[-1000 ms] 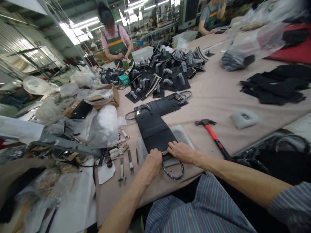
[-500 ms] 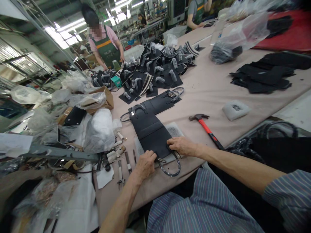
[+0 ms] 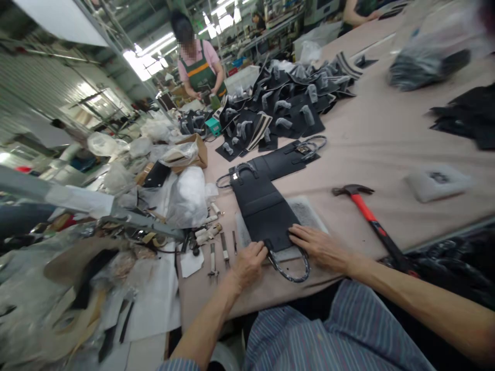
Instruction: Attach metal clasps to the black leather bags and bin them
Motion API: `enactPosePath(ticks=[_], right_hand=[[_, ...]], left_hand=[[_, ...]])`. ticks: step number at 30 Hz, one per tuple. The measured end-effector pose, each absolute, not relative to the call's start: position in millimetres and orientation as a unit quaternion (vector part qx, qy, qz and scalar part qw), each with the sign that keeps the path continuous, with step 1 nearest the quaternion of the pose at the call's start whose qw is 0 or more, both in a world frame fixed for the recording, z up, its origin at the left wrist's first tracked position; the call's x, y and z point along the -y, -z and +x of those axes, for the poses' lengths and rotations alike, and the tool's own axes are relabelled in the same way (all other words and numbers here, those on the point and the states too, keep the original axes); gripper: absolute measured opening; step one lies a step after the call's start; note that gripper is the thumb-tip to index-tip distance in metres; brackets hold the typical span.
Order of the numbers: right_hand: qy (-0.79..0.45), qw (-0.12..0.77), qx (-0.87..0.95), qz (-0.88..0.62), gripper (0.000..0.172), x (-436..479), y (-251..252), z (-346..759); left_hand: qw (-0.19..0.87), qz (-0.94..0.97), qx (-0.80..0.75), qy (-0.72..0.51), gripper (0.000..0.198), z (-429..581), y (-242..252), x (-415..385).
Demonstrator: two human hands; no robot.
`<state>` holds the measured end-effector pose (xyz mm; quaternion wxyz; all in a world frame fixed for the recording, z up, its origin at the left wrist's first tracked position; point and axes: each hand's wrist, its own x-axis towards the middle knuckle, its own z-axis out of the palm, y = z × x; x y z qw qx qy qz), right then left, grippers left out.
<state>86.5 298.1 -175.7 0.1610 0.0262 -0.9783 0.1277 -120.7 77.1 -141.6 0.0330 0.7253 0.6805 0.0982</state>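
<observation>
A black handbag panel [image 3: 265, 208], with a loop handle at each end, lies flat on the table in front of me. My left hand [image 3: 249, 264] is closed with bent fingers at its near left corner, beside the near handle [image 3: 296, 277]. Across the near right corner lies my right hand [image 3: 319, 248], its fingers stretched out on the panel's edge; the thumb is hidden. Beneath the panel shows a pale, grey-speckled slab [image 3: 309, 214]. To the right rests a claw hammer [image 3: 365, 210] with a red and black handle.
Slim metal tools [image 3: 225, 247] lie left of the slab. Beyond is another black panel [image 3: 280, 159], then a heap of black pieces with wrapped handles [image 3: 286, 103]. Plastic bags [image 3: 189, 193] crowd the left side. A white block [image 3: 436, 181] sits right; a person in an apron [image 3: 203, 72] stands across.
The view has turned left, so the scene appears further right. My right hand's fingers now lie flatter over the corner. The panel stays in place on the slab.
</observation>
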Motion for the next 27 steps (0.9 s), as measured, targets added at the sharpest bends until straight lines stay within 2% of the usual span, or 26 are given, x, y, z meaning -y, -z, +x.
enactPosePath(ticks=[2,3,7,11,14,22,27], right_hand=[[-0.166,0.202,0.965,-0.002,0.067,-293,189,93],[-0.187,0.216,0.958,-0.021,0.070,-292,195,94],[-0.241,0.269,0.928,-0.089,0.060,-296,205,88],[-0.241,0.288,0.921,-0.106,0.045,-305,203,78],[-0.241,0.290,0.919,-0.113,0.040,-306,202,76],[-0.234,0.288,0.923,-0.101,0.030,-303,204,76],[-0.208,0.297,0.925,-0.113,0.030,-300,200,72]], left_hand=[[0.018,0.673,-0.716,-0.181,0.045,-110,152,-64],[0.010,0.640,-0.736,-0.221,0.047,-106,157,-58],[-0.017,0.451,-0.843,-0.293,0.036,-111,161,-41],[0.045,0.254,-0.946,-0.197,0.031,-149,145,-46],[0.124,0.233,-0.956,-0.126,0.018,-179,137,-63],[0.150,0.222,-0.960,-0.080,0.011,-213,129,-61],[0.212,0.206,-0.949,-0.110,0.025,-218,139,-37]])
